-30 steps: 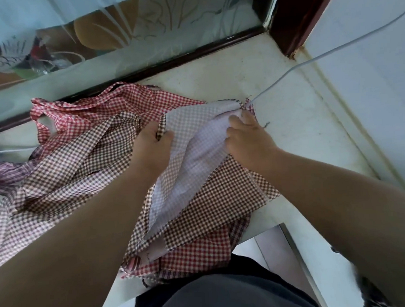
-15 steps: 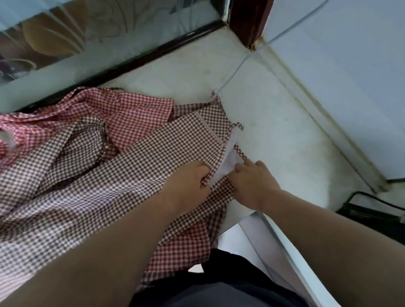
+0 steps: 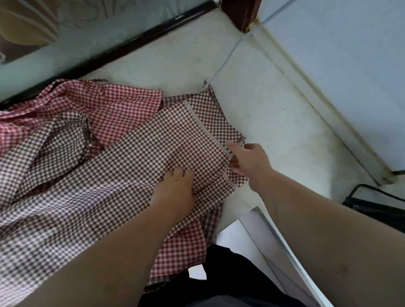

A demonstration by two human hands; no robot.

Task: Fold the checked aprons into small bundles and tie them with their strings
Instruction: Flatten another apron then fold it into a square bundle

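A brown-and-white checked apron lies spread across the white counter, its right end folded over. My left hand presses flat on that fold, fingers down on the cloth. My right hand pinches the apron's right edge near the corner, thumb on top. Beneath and behind it lie a red-and-white checked apron and more crumpled brown checked cloth. A red checked piece hangs over the counter's front edge. No tie strings show clearly.
A white cable runs from the apron's far corner up along the wall. A frosted glass pane with a dark frame borders the back. A dark wooden post stands at the corner. Black cables lie at the right.
The apron's white underside, seen a second ago, is folded out of sight. Both hands came toward me and to the right edge, smoothing the fold. The view shifted left.
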